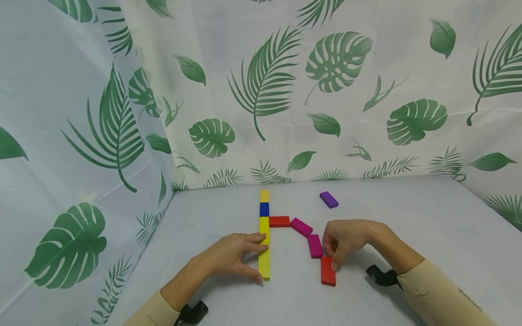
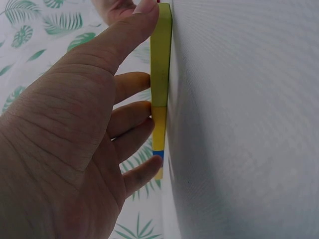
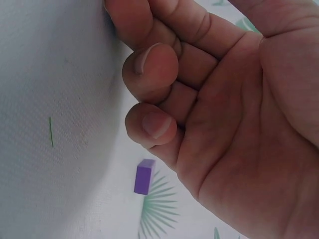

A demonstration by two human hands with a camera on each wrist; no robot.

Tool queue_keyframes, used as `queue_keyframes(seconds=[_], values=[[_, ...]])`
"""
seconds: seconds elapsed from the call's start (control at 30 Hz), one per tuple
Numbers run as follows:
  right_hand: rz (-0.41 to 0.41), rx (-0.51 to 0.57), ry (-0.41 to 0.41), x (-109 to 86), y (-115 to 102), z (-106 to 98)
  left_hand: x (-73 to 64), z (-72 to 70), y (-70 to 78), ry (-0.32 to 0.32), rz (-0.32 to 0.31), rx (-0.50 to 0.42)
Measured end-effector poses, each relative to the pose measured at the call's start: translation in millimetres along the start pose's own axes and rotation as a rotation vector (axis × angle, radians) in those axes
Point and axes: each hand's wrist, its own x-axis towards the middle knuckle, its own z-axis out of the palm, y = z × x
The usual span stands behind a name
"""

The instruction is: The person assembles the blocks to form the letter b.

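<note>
In the head view a straight column of blocks runs away from me: a near yellow block (image 1: 264, 267), another yellow block (image 1: 264, 225), a blue block (image 1: 264, 209) and a far yellow block (image 1: 264, 195). My left hand (image 1: 232, 256) lies along the column's left side, fingers extended, fingertips and thumb touching the yellow blocks. From the column, a red block (image 1: 279, 221), a magenta block (image 1: 301, 227) and a second magenta block (image 1: 315, 246) curve to a near red block (image 1: 328, 275). My right hand (image 1: 350, 237), fingers curled, pinches that near red block; the index fingertip's contact is hidden.
A purple block (image 1: 329, 199) lies apart on the white tabletop (image 1: 391, 199), beyond my right hand. Leaf-printed cloth (image 1: 277, 149) stands behind the table and along its left side. Black wrist cameras (image 1: 382, 275) sit at both cuffs.
</note>
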Motion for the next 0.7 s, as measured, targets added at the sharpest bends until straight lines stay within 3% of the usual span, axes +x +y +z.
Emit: queue_keyframes(seconds=[0.7], values=[[-0.008, -0.032, 0.038, 2.1, -6.0, 4.5, 0.1, -0.1, -0.9, 0.011, 0.017, 0.018]])
